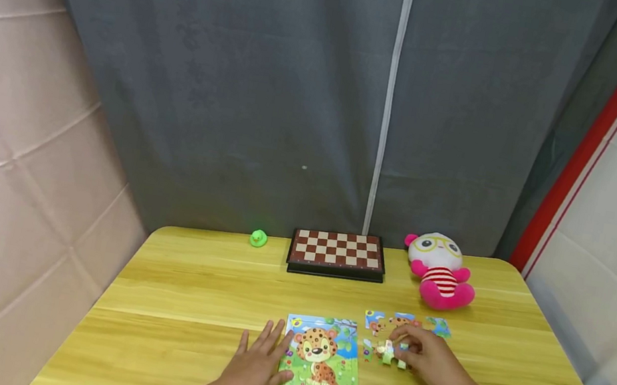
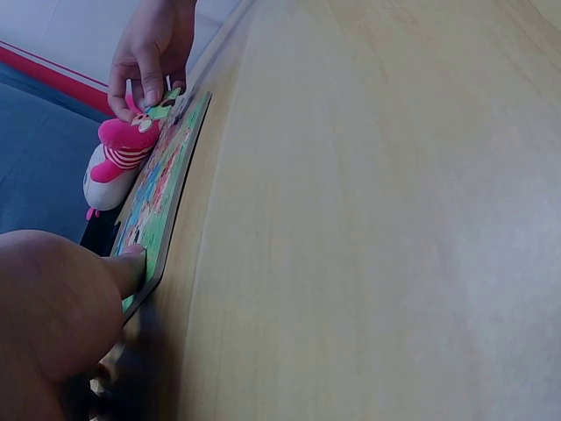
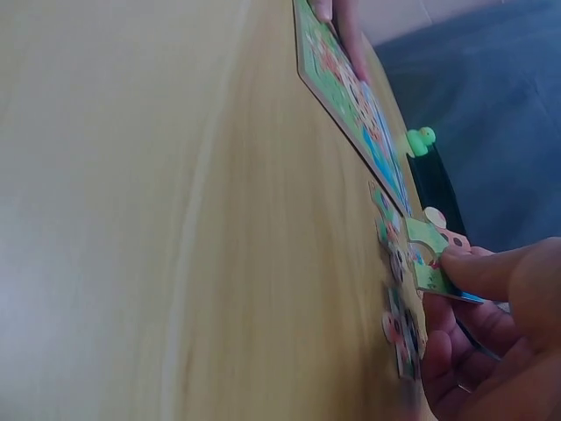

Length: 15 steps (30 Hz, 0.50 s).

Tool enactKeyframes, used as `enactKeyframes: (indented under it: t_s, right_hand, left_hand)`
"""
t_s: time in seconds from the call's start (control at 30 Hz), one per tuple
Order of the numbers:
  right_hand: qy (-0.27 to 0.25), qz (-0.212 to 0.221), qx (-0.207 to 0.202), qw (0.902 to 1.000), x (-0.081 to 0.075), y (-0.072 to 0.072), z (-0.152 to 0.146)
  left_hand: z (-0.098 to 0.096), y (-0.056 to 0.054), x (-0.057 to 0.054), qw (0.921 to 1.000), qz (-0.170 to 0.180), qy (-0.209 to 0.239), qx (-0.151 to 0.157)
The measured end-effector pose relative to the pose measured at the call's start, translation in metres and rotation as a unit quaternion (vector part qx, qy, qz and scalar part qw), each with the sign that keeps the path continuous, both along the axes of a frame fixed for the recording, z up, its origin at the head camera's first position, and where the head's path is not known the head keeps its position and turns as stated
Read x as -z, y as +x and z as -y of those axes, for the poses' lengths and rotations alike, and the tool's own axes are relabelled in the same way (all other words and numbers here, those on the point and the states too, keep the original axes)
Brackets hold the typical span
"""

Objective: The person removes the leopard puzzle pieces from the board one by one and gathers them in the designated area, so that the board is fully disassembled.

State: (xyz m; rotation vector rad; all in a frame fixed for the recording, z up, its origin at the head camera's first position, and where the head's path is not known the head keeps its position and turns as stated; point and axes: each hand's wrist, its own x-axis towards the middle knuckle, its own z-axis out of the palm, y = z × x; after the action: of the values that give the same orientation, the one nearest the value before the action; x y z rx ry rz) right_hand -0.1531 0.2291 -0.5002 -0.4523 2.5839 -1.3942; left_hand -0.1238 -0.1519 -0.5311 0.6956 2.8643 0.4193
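Note:
A square leopard puzzle board (image 1: 318, 359) lies on the table with its picture facing up. My left hand (image 1: 251, 370) rests at the board's left side, fingers spread and straight, the thumb over its lower left edge. To the right of the board, my right hand (image 1: 427, 358) pinches a green puzzle piece (image 3: 427, 274) between thumb and fingers, seen best in the right wrist view. Several loose puzzle pieces (image 1: 374, 319) lie around and beneath that hand; it partly hides some of them.
At the back of the wooden table (image 1: 190, 288) stand a small green toy duck (image 1: 258, 238), a brown-and-white chessboard (image 1: 338, 251) and a pink-and-white plush toy (image 1: 441, 274). A grey curtain (image 1: 228, 85) hangs behind the table's far edge.

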Motion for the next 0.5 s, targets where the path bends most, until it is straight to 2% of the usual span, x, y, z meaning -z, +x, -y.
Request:
enactKeyframes:
  t_s: [0.5]
  right_hand:
    - [0.016,0.001,0.029,0.9994,-0.005,0.005,-0.049]
  left_hand:
    - [0.000,0.000,-0.001,1.0000,0.002,-0.001,0.001]
